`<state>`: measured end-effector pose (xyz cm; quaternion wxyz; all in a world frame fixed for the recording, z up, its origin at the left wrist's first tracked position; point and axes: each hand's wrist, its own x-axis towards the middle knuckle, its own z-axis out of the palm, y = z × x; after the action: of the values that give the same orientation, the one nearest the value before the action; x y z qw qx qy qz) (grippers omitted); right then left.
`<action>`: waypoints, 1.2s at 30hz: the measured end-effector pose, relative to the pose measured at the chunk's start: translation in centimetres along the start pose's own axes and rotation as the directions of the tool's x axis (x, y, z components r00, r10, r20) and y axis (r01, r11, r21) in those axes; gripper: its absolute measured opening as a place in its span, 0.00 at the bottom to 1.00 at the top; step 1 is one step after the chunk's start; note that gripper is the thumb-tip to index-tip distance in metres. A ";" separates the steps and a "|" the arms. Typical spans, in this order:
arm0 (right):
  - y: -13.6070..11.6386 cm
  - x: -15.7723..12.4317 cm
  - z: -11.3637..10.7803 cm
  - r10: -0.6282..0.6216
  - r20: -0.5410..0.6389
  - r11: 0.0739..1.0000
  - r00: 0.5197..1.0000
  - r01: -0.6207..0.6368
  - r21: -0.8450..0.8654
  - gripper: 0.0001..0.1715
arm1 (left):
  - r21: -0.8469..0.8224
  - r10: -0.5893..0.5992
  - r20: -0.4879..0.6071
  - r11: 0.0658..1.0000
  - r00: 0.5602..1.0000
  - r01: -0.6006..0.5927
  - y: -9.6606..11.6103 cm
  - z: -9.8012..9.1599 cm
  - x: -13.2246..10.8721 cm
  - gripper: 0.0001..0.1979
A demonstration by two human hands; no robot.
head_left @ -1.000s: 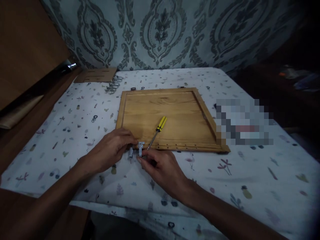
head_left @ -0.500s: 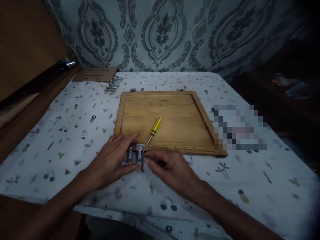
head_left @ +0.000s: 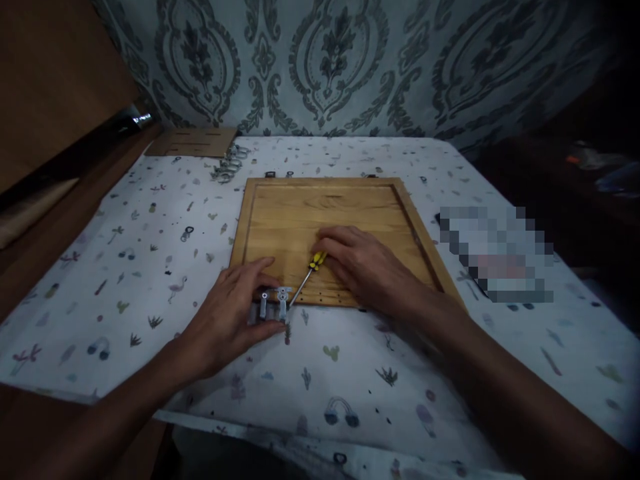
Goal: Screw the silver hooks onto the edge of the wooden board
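A square wooden panel (head_left: pixel 350 207) with a raised frame lies flat on a patterned cloth. At its near left edge sits a small metal bracket (head_left: pixel 273 305) with screws. My left hand (head_left: pixel 235 320) pinches this bracket between thumb and fingers and holds it against the panel's edge. My right hand (head_left: pixel 365 263) rests on the panel, its fingers curled over the yellow handle of a screwdriver (head_left: pixel 307 277) whose shaft points down toward the bracket.
More metal brackets (head_left: pixel 227 167) are heaped at the back left beside a flat cardboard piece (head_left: pixel 193 141). A blurred-out object (head_left: pixel 497 250) lies right of the panel. A brown wooden board (head_left: pixel 55 93) leans at the left. Patterned wallpaper stands behind.
My right hand left the bracket and moved up onto the panel to the screwdriver's handle. My left hand stayed on the bracket.
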<state>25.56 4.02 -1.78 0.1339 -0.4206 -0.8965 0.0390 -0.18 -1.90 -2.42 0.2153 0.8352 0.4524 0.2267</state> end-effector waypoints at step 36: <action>-7.1 -0.2 -3.4 0.293 -0.319 0.802 0.901 -0.050 0.596 0.11 | -0.092 -0.019 -0.002 0.996 1.000 0.019 0.4 0.0 0.3 0.42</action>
<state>21.32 -0.81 2.79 0.4286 -0.4404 -0.7536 0.2335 0.18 -1.85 -2.11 0.2550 0.8198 0.4498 0.2463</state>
